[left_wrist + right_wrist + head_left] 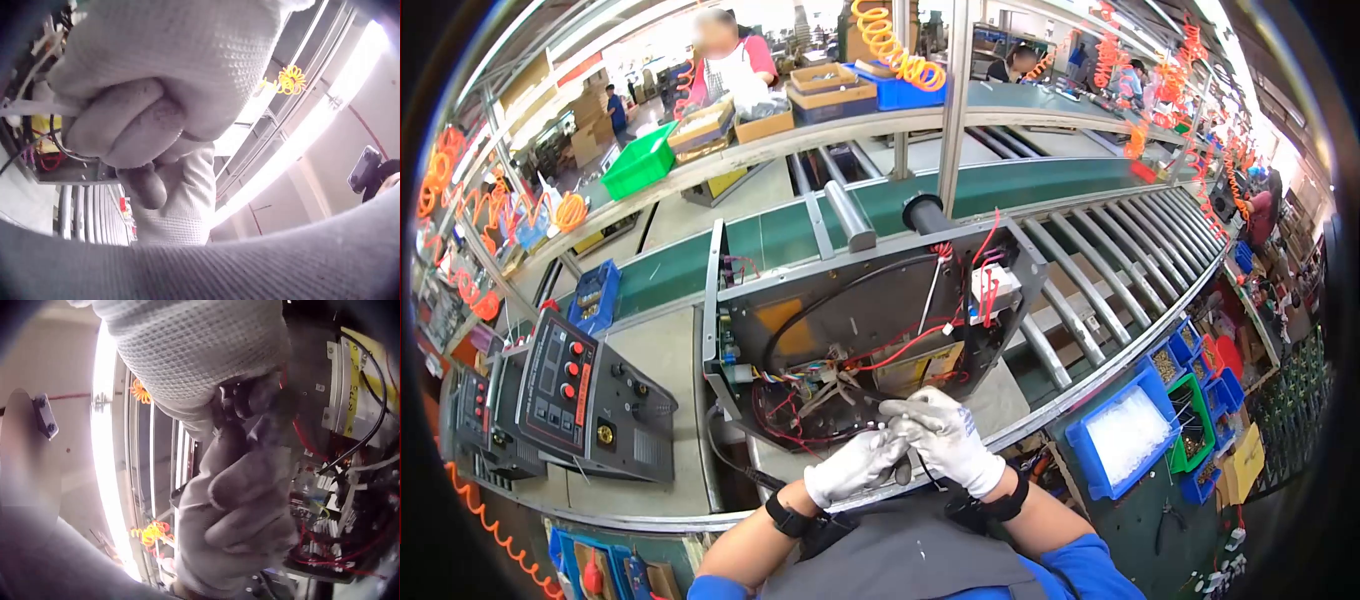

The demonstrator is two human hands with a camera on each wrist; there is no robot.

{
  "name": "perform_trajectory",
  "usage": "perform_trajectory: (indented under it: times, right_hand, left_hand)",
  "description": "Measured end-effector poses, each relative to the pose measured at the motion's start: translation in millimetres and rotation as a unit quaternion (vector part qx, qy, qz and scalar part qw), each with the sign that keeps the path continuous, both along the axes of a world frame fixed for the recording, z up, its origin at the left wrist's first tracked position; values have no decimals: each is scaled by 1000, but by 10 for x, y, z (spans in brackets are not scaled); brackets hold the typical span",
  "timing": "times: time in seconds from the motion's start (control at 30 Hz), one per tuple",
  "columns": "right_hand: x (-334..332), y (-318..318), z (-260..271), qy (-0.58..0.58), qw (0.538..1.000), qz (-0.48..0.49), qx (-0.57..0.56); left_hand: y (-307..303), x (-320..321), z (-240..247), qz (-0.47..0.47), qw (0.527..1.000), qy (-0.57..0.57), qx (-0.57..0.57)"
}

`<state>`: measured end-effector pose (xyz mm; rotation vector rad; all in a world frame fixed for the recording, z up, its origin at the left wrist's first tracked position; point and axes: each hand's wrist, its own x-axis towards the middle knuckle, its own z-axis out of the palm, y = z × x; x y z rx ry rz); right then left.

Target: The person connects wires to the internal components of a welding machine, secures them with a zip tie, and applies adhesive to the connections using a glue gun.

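Observation:
Both hands wear white knit gloves with greyed fingertips and meet at the near edge of an open dark metal chassis [850, 320]. My left hand [855, 468] has its fingers curled; in the left wrist view a white strip [37, 107] runs into them. My right hand [945, 435] curls against the left, its fingertips around a small dark part [228, 397], mostly hidden; I cannot tell its kind. Red wires [910, 345], a black cable [840, 285] and a colored wire bundle [785, 373] lie inside the chassis, close beyond the hands.
Finished-looking machines with control panels [560, 380] stand at the left. A roller conveyor [1100, 270] extends to the right. Blue bins, one with clear bags [1125, 435], and a green bin [1195, 430] sit at the right, near pliers [1168, 525]. Orange coiled hoses [900, 50] hang overhead.

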<state>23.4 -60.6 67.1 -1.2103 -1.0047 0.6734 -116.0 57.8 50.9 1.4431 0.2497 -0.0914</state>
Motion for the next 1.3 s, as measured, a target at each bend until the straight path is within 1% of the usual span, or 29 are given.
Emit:
perform_trajectory:
  times: [0.03,0.07,0.1,0.13,0.17,0.2,0.23,0.27,0.3,0.33,0.37,0.4,0.43,0.47,0.5,0.53,0.6,0.63,0.67,0.73,0.8,0.83,0.93,1.0,1.07,1.13,1.17,1.23,1.3]
  right_hand:
    - [64,10,-3,-141,990,0,-6]
    - [125,23,22,-193,981,10,3]
    - [154,-5,51,-48,997,41,-37]
    - [194,-45,102,96,990,68,-76]
    - [308,-133,171,126,988,38,-76]
    - [405,-188,298,71,992,-33,-103]
    - [565,-248,229,71,992,-62,-81]
    - [688,-263,174,72,992,-91,-58]
    - [725,-256,182,38,996,-58,-49]
    - [745,-236,257,6,999,-27,-40]
    - [731,-207,365,5,996,62,-68]
    - [713,-107,303,-27,991,125,-34]
    - [685,-21,277,-184,977,105,-17]
    - [662,74,244,-338,938,82,4]
    - [688,222,16,-364,930,41,24]
    - [721,254,31,-365,930,43,27]
    - [765,266,24,-482,868,-21,-117]
    - [829,286,-85,-514,849,-44,-116]
    - [913,301,-165,-535,827,-43,-166]
    - [992,320,-229,-558,802,-57,-205]
    - [979,369,-183,-552,801,-60,-222]
    - [975,386,-170,-546,801,-61,-239]
    - [1029,480,-233,-532,800,-68,-269]
    - [1057,544,-312,-520,811,-78,-258]
    - [1090,606,-375,-508,819,-87,-250]
    - [1120,724,-380,-572,738,-26,-357]
    - [1092,761,-253,-577,718,-4,-390]
    - [1109,811,-304,-595,710,16,-376]
    - [1147,834,-432,-612,703,39,-361]
  left_hand:
    - [-13,10,75,10,999,-19,32]
    - [-39,29,151,21,997,-39,62]
    - [17,21,42,1,1000,16,17]
    - [9,-2,110,8,995,-2,95]
    - [87,-72,-88,44,962,-26,267]
    - [132,-120,-292,78,898,-47,430]
    - [85,-63,-55,203,898,88,380]
    - [109,-32,-74,319,864,26,388]
    - [147,9,-13,379,858,-13,345]
    - [167,122,178,367,800,-113,461]
    - [145,238,367,341,794,-100,493]
    - [178,391,332,325,752,-132,558]
    - [216,544,246,318,728,-110,597]
    - [270,658,142,310,701,-88,636]
    - [329,696,29,274,727,-50,627]
    - [369,716,-34,236,751,-12,617]
    - [397,705,-129,203,760,15,617]
    - [389,690,-104,160,773,39,613]
    - [380,676,-98,115,784,62,607]
    - [446,707,-146,122,770,59,623]
    - [564,794,-48,128,755,129,630]
    - [600,783,9,141,766,117,616]
    - [752,680,-222,131,789,94,593]
    - [719,759,-248,144,777,98,604]
    - [647,867,-227,167,739,174,629]
    - [626,891,-259,149,731,200,636]
    - [645,870,-369,192,730,149,638]
    - [628,844,-416,278,733,63,618]
    - [510,740,-280,305,722,39,619]
